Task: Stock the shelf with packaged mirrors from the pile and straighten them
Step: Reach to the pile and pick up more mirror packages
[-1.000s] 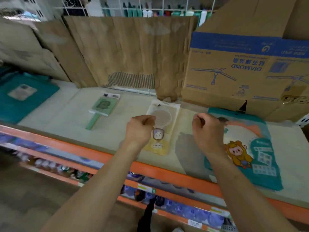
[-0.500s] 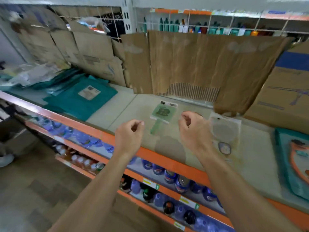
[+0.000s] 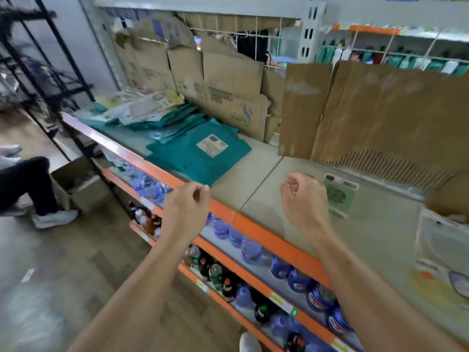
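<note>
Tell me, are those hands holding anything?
No, nothing. The left hand and the right hand are both empty, fingers loosely curled, above the orange-edged shelf. The green packaged mirror lies on it, ungripped.

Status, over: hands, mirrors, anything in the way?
Left hand and right hand empty, loosely curled. Green mirror pack flat on shelf behind right hand; clear mirror pack far right. Teal bags stacked left, apart.

Shelf edge (image 3: 266,240) running bright orange, shelf top (image 3: 253,179) showing pale grey-green. Flat bags (image 3: 187,161) lying teal, the top one carrying a white label (image 3: 212,145) with dark print. Mirror pack (image 3: 341,196) showing light green with a darker green motif. Cardboard (image 3: 380,115) standing brown, a torn patch showing ribbed stripes. Bottles (image 3: 250,250) below showing blue. Right-hand pack (image 3: 441,262) showing white and yellow.
</note>
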